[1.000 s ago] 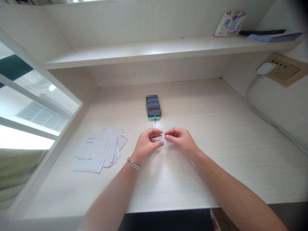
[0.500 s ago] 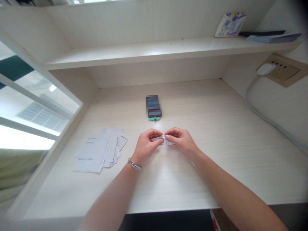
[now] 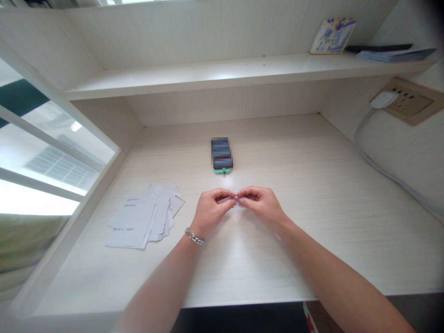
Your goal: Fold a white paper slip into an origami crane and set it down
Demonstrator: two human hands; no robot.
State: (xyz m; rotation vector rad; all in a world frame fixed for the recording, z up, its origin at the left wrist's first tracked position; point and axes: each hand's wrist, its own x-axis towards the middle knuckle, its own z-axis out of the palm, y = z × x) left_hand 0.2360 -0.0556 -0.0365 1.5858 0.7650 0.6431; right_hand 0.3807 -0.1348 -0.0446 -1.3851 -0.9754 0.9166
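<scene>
My left hand (image 3: 214,206), with a chain bracelet (image 3: 194,237) at its wrist, pinches a small piece of paper (image 3: 237,204) between thumb and fingers. From the other side my right hand (image 3: 261,202) pinches the same paper, fingertips meeting those of the left. Only a narrow bit of the paper shows between the fingers; the rest is hidden behind them. Left of my left hand, a loose pile of white paper pieces (image 3: 137,222) with some printed lines lies on the desk.
Beyond my hands a phone-like item (image 3: 222,155) with a blurred face and green lower edge lies on the desk (image 3: 294,157). A shelf (image 3: 208,76) runs above, holding a small box (image 3: 333,36). A white plug (image 3: 383,99) with a cable sits in the right wall socket.
Less of the paper shows between my fingers than before; its printed part on the right is now out of sight. My fingertips have come closer together. The pile has not moved.
</scene>
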